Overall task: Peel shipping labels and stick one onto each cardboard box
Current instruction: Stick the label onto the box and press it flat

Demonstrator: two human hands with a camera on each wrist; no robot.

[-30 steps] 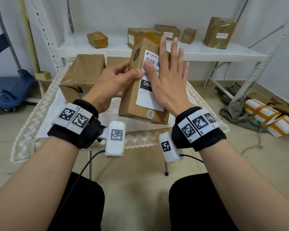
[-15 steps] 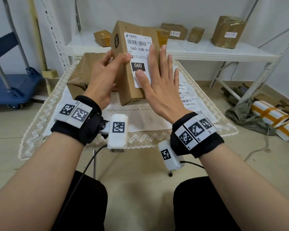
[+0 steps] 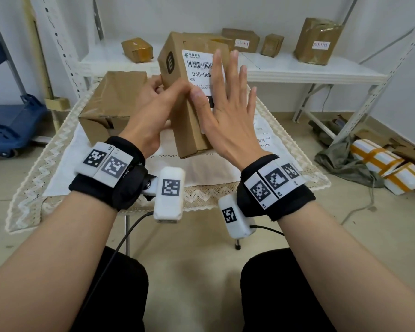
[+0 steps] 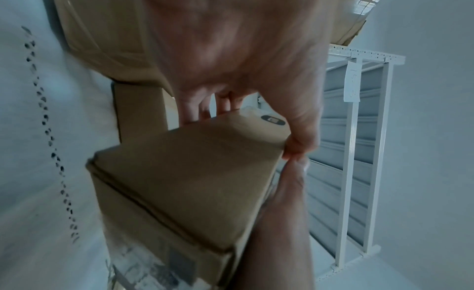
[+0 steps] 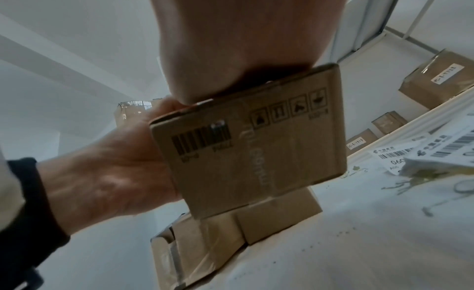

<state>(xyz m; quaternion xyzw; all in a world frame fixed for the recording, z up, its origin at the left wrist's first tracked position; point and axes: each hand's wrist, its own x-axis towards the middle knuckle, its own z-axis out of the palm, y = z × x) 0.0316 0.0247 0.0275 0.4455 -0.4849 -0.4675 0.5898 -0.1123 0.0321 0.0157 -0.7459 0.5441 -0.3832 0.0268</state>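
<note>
Cardboard box (image 3: 189,111) is being held upright above the table (image 3: 58,164), tilted a little, with the white label (image 3: 199,68) facing the person. Left hand (image 3: 153,109) is gripping the box's left side, thumb lying across the front edge and fingers wrapped behind; the left wrist view shows the thumb tip pinching the corner. Right hand (image 3: 228,109) is lying flat on the label, fingers straight and spread, holding nothing, palm pressing over the label's lower right part.

Step in hand, as I read it: smoothing the label down.

- Label's upper left looks flat; the part under the palm is hidden, so whether the lower edge is stuck down cannot be told.
- Doing it well means sweeping from the stuck part outward toward the free edges, so air is pushed out and no crease is trapped.
- Left hand should be bracing squarely behind the pressed face; with the box in the air, the push may otherwise twist it.
- Corners deserve a last firm rub, since they lift first.

Nearby: a larger box (image 3: 110,109) is sitting on the table behind the left hand. Loose labels (image 5: 420,152) are lying on the table to the right. Several boxes are standing on the shelf (image 3: 309,70) behind, some already labelled.
</note>
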